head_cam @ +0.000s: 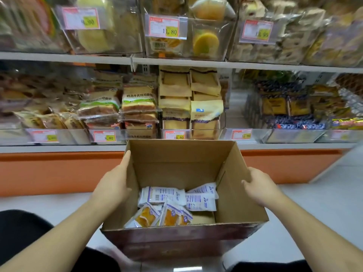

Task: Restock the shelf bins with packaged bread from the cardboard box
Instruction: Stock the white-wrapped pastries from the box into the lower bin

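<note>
Holding an open cardboard box (182, 173) between both hands, person faces a shelf of clear bins. Left hand (115, 185) lies flat against the box's left wall, fingers straight, pointing far. Right hand (259, 187) grips the right wall's top edge, fingers curled over the rim. Box sits low and near, centre of scene, flaps open, plain brown inside, dark reddish print on the near outer face.

Inside the box, at the bottom: packaged bread (167, 205), several small packs lying loose and overlapping. Far packs show white backs with blue print and a barcode; near packs are clear-fronted with orange-yellow bread and blue-white trim. Right near corner of the box floor is bare.

Lower shelf bins (176, 134) just beyond the box hold stacked beige bread packs (190, 99); left of those, sliced toast packs with green-white labels (139, 101). Right bins hold dark blue and yellow packs (290, 114). Upper shelf bins (167, 46) hold round yellow cakes (206, 42). Red-yellow price tags (164, 26) clip to the bin fronts.
</note>
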